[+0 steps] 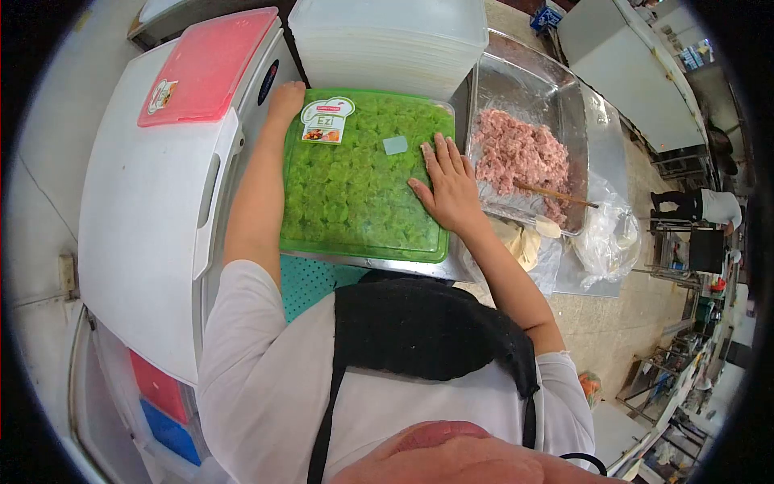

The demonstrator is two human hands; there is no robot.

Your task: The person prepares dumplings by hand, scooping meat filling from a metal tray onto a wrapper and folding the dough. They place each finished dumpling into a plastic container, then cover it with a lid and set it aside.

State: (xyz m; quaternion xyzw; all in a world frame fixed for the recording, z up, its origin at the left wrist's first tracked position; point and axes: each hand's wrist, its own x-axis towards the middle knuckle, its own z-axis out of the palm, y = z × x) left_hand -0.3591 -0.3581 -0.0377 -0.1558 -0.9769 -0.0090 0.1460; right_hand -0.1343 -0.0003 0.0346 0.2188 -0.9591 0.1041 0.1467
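A flat plastic food container with a green see-through lid (363, 218) lies in front of me, rows of rounded pieces showing through the lid. My left hand (286, 103) is at its far left corner, fingers closed over the edge and partly hidden. Flat on the right side of the lid rests my right hand (447, 184), its fingers spread and dusted with something pale. A paper label (326, 121) and a small pale square sticker (395, 145) are on the lid. Right of the container, raw minced meat (520, 153) fills part of a metal tray (574, 105), with a thin wooden stick (556, 194) in it.
Stacked white plastic containers (387, 40) stand behind the green lid. At the left, a white chest freezer (153, 194) carries a red lid (210, 68). Plastic bags (609, 234) lie by the tray. Another person (717, 208) is far off at the right.
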